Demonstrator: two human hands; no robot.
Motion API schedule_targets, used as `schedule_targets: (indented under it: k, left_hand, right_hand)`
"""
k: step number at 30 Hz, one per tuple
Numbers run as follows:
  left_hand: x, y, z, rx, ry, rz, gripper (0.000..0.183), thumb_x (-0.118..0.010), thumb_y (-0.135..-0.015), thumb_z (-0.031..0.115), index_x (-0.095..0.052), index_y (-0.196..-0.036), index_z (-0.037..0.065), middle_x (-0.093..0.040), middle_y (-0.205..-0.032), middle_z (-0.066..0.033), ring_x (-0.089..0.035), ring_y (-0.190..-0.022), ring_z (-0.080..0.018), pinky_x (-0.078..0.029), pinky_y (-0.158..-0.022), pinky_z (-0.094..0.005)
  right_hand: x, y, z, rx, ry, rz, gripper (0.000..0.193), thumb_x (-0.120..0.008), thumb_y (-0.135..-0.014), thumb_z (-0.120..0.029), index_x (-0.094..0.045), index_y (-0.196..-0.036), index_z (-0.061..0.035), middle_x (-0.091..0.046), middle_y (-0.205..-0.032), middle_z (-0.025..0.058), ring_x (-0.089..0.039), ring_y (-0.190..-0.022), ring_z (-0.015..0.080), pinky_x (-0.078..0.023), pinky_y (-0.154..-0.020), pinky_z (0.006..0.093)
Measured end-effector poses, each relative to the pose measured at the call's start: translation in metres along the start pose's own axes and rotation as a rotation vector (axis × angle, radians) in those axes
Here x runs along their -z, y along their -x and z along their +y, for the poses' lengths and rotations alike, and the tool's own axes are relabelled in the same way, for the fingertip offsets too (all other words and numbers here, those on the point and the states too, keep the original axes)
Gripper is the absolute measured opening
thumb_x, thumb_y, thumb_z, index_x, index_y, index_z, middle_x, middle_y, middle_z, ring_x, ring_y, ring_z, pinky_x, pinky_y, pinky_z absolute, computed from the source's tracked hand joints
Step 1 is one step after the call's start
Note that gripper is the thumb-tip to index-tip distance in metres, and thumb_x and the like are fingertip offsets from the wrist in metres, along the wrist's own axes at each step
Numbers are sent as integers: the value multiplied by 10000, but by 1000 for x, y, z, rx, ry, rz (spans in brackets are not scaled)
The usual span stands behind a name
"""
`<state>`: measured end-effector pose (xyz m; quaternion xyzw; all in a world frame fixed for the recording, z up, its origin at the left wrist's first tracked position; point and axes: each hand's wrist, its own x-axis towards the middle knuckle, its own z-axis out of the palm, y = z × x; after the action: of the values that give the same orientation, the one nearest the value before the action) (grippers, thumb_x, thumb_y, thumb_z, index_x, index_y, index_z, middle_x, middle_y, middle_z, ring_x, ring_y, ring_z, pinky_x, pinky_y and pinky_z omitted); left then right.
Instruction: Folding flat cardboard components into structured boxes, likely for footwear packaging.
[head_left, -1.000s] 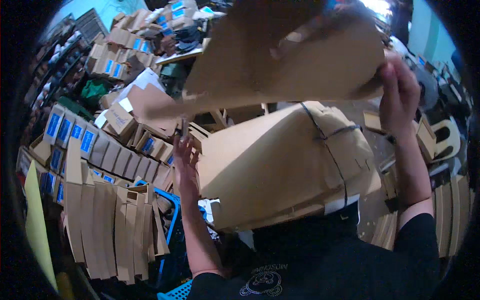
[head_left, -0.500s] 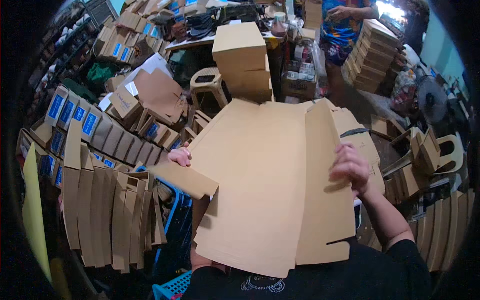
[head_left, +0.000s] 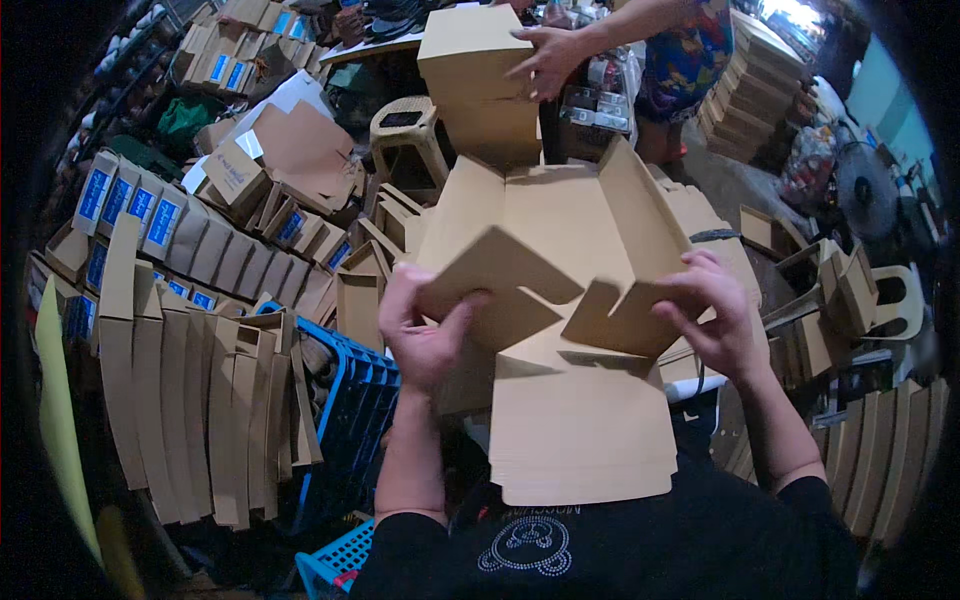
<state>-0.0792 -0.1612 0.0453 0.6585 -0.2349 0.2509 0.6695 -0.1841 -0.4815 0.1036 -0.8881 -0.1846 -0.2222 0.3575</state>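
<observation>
A brown cardboard box blank (head_left: 590, 430), partly folded, lies in front of my body with its side walls raised. My left hand (head_left: 425, 330) pinches a slotted corner flap of it between thumb and fingers. My right hand (head_left: 715, 315) grips the opposite slotted flap. The two flaps lean toward each other over the middle, their slots close but apart. Nearest my chest, a wide panel lies flat. Beyond the blank, another person's hand (head_left: 548, 62) rests on a tall stack of cardboard boxes (head_left: 480, 90).
At left stand rows of folded cardboard pieces (head_left: 190, 410) and a blue plastic crate (head_left: 350, 420). A plastic stool (head_left: 405, 140) is beside the box stack. More flat cardboard (head_left: 705, 215) lies under the blank's right side. A fan (head_left: 868, 190) and a chair (head_left: 895, 300) are at right.
The flat blank has been folded, its sides and near corner flaps now up. Both my hands moved to those flaps. The other person's hand has come onto the box stack.
</observation>
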Motion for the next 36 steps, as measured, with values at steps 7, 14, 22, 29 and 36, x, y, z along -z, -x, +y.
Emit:
schedule_targets:
  k: [7,14,22,29,36]
  left_hand:
    - [-22,1,28,-68,-249,-68,296,-931,-725,118,-676,-831,10,-568,-792,-49,-536,-717,-176,-428,-632,-292]
    - [-25,3,36,-33,-246,-33,278,-906,-745,83,-644,-813,18,-542,-816,-32,-510,-756,-146,-410,-675,-272]
    - [-25,2,36,7,-171,70,289,-879,-774,57,-593,-805,30,-523,-841,-14,-493,-778,-130,-400,-709,-259]
    - [-30,5,41,-50,-326,-65,298,-938,-702,86,-664,-796,18,-569,-797,-46,-537,-708,-173,-434,-635,-288]
    - [-35,5,39,-156,-416,-152,326,-954,-664,124,-664,-775,24,-529,-742,-60,-516,-687,-222,-420,-598,-340]
  right_hand:
    - [-5,-21,-3,202,129,-134,186,-809,-846,-168,-690,-961,-83,-634,-782,62,-607,-787,271,-473,-930,436]
    - [-7,-20,-2,227,135,-175,200,-811,-840,-162,-661,-950,-89,-659,-823,69,-608,-802,281,-475,-931,439]
    - [-8,-13,-3,227,111,-170,196,-811,-827,-129,-678,-963,-84,-644,-777,59,-600,-768,266,-484,-914,434]
    - [-12,-7,-6,206,166,-177,240,-830,-785,-61,-688,-978,-74,-677,-807,34,-624,-735,229,-487,-969,466]
    - [-18,-12,-7,243,204,-161,195,-789,-839,-150,-672,-973,-72,-653,-800,62,-604,-785,261,-484,-935,433]
